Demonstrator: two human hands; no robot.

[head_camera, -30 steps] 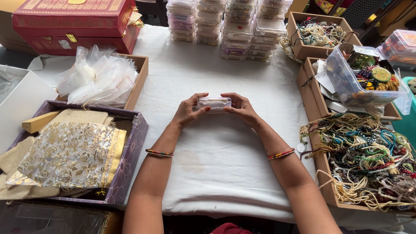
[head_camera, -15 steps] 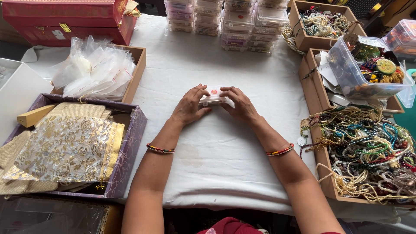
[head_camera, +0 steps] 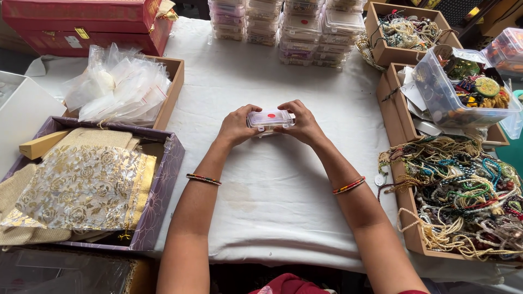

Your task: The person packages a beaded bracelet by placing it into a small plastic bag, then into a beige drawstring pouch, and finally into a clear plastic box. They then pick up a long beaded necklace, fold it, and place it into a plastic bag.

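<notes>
A small clear plastic box (head_camera: 271,118) with a red dot on its lid is held between both hands above the white tablecloth (head_camera: 272,185). My left hand (head_camera: 236,126) grips its left end, thumb on top. My right hand (head_camera: 303,123) grips its right end, fingers curled over the far edge. The lid faces up toward the camera. Both wrists wear thin coloured bangles.
Stacks of similar clear boxes (head_camera: 297,27) stand at the back. Left: a cardboard tray of plastic bags (head_camera: 117,87), a purple box of gold-patterned pouches (head_camera: 87,185), red cases (head_camera: 81,24). Right: cardboard trays of bead necklaces (head_camera: 463,196), a clear tub of trinkets (head_camera: 463,90).
The box was pressed down on the cloth under both hands half a second ago; now it is lifted slightly and tipped so its lid with the red dot faces up.
</notes>
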